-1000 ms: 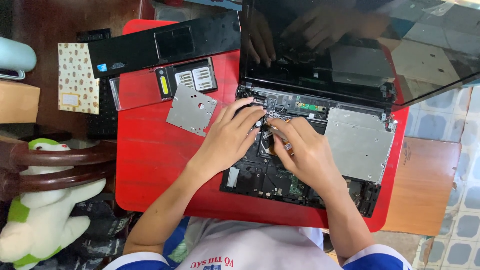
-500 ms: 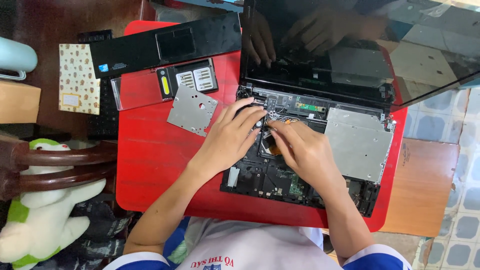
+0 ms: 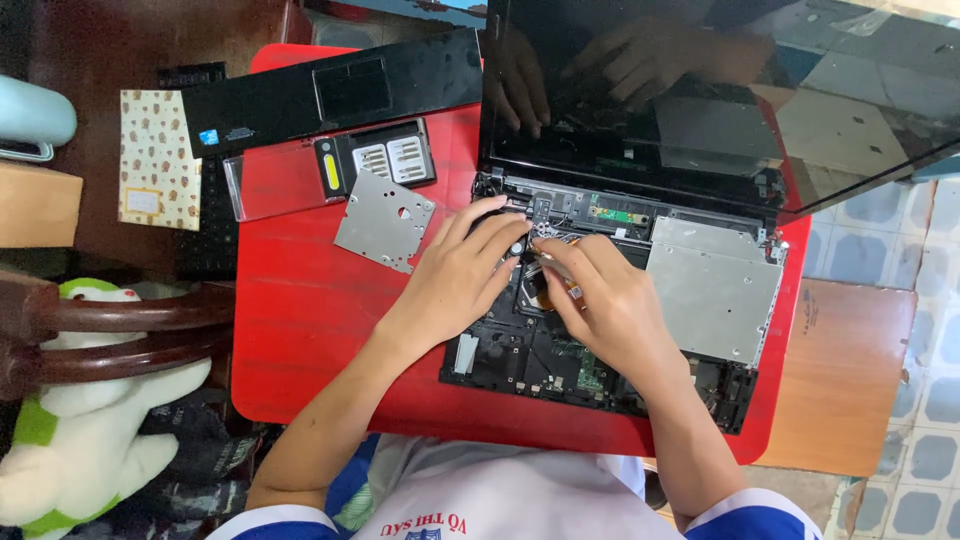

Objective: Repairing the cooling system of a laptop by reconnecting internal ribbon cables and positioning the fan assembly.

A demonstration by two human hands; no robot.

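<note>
- The opened laptop base, dark boards and bare metal plates, lies on my glossy red table.
- My left hand and right hand meet, fingers pressing its middle; grip unclear.
- Flat grey plate lies just left.

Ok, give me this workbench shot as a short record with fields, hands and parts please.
surface: red table
main item: opened laptop base, circuit boards exposed, screen tilted up
left hand: fingertips on the inner parts near the hinge
right hand: on the same spot, a small part under the fingers, unclear
loose parts: metal plate, black palmrest panel
nearby: plush toy
</note>
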